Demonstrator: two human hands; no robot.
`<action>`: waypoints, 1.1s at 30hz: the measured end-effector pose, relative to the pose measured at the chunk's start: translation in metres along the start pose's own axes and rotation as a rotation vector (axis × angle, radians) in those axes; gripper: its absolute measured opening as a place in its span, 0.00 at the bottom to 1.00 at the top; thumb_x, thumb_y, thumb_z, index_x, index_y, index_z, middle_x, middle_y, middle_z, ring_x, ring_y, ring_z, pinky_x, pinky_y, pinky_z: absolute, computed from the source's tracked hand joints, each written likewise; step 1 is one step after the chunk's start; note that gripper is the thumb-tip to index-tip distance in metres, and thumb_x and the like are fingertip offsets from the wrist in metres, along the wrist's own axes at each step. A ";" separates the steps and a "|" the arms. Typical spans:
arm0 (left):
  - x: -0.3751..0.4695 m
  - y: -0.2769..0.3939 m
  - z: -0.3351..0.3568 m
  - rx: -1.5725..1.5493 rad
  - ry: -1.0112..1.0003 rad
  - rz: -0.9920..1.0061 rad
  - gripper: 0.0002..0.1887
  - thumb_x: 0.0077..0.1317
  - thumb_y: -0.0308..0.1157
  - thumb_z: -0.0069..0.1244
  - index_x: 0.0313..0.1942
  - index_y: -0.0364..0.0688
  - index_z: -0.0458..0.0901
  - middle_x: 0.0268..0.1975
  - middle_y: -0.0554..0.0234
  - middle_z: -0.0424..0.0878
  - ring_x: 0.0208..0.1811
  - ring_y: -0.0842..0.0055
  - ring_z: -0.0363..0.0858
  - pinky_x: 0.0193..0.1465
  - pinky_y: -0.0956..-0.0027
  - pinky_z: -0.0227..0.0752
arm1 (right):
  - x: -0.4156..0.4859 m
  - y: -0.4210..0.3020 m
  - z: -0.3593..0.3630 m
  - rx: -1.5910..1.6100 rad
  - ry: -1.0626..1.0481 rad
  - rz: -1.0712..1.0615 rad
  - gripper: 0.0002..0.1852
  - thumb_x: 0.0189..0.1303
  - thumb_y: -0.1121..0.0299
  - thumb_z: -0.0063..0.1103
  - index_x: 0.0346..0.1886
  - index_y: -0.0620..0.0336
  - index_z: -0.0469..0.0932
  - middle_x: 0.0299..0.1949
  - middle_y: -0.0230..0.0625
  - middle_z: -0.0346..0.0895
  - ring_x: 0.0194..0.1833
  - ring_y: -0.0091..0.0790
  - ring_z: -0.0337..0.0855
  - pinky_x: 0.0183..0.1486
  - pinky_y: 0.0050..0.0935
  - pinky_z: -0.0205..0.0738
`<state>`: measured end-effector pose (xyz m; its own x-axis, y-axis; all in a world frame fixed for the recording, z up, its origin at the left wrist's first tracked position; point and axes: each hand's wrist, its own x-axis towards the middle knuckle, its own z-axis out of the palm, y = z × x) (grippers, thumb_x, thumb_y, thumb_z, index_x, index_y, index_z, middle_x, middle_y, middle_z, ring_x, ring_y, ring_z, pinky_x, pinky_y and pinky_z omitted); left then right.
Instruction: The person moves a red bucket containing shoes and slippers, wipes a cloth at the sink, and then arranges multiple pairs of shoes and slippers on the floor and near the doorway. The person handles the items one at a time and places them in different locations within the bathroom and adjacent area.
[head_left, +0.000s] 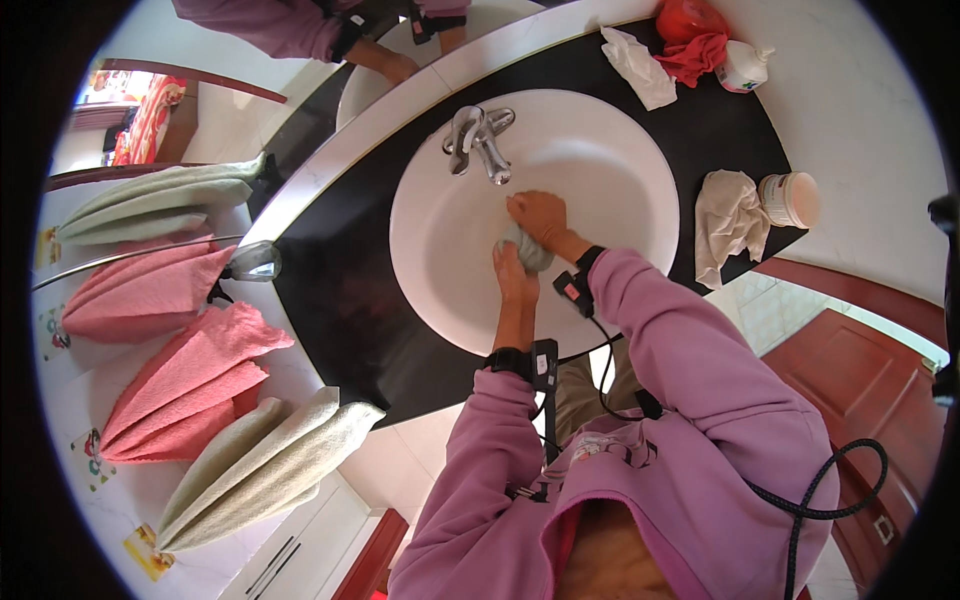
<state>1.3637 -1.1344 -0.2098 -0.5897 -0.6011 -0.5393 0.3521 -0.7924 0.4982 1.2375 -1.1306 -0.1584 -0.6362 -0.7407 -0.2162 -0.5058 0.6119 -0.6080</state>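
Observation:
A white oval washbasin (450, 262) lies before me, set into a black countertop (330, 300). Over its bowl, my left hand (513, 271) and my right hand (541, 217) both grip a bunched grey-green cloth (533, 251). The right one holds its upper end, nearer the tap, while the left is lower down. Fingers cover much of the cloth. Just beyond my hands is a chrome tap (487, 150); whether water runs from it I cannot tell.
Several towels, including a pink towel (187, 390) and a beige towel (262, 472), hang at left beside a metal shower head (255, 261). A white cloth (637, 67), a red cloth (690, 60), a pump bottle (744, 66), a beige cloth (727, 221) and a tub (789, 200) stand at right.

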 end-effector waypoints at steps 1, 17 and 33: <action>-0.005 0.004 0.012 0.119 0.062 0.045 0.21 0.60 0.38 0.48 0.53 0.44 0.68 0.48 0.63 0.72 0.47 0.73 0.70 0.48 0.66 0.67 | 0.009 0.012 -0.002 0.026 0.062 -0.041 0.10 0.54 0.61 0.52 0.26 0.55 0.75 0.33 0.37 0.76 0.38 0.43 0.76 0.38 0.43 0.71; -0.002 0.042 0.002 -0.142 0.105 -0.290 0.25 0.65 0.50 0.42 0.56 0.44 0.66 0.54 0.58 0.72 0.56 0.63 0.69 0.56 0.56 0.66 | -0.074 -0.039 0.008 0.236 -0.027 -0.107 0.21 0.54 0.45 0.48 0.36 0.53 0.76 0.35 0.43 0.78 0.38 0.46 0.78 0.41 0.37 0.72; 0.006 0.041 -0.005 0.025 0.347 -0.371 0.30 0.63 0.56 0.44 0.58 0.47 0.65 0.58 0.61 0.67 0.62 0.65 0.62 0.56 0.44 0.61 | -0.055 -0.002 0.046 0.302 -0.062 0.129 0.26 0.51 0.48 0.55 0.48 0.55 0.72 0.40 0.47 0.76 0.44 0.49 0.76 0.44 0.40 0.70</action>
<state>1.3784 -1.1711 -0.1962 -0.3941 -0.2821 -0.8747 0.1442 -0.9589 0.2443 1.2998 -1.1041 -0.1804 -0.6423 -0.6838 -0.3462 -0.2225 0.5985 -0.7696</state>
